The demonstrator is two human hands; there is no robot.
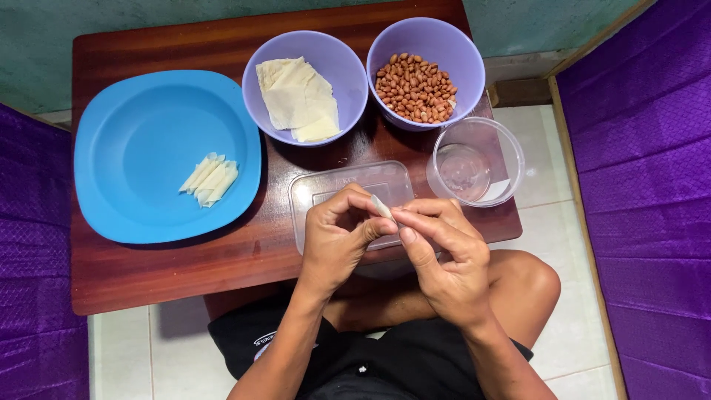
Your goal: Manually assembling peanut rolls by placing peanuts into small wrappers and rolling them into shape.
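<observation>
My left hand (337, 241) and my right hand (444, 255) meet over a clear plastic lid (318, 189) at the table's front edge. Together their fingertips pinch a small pale rolled wrapper (382, 207). Behind the hands stand two purple bowls: one (337, 55) holds a stack of pale square wrappers (298, 98), the other (466, 44) holds brown peanuts (415, 87). A blue plate (141, 133) on the left carries several finished pale rolls (209, 179).
A clear plastic cup (478, 159) with a little liquid stands at the right edge of the dark wooden table (163, 270). Purple cushions flank both sides. White floor tiles and my bare knee (529, 281) show below the table.
</observation>
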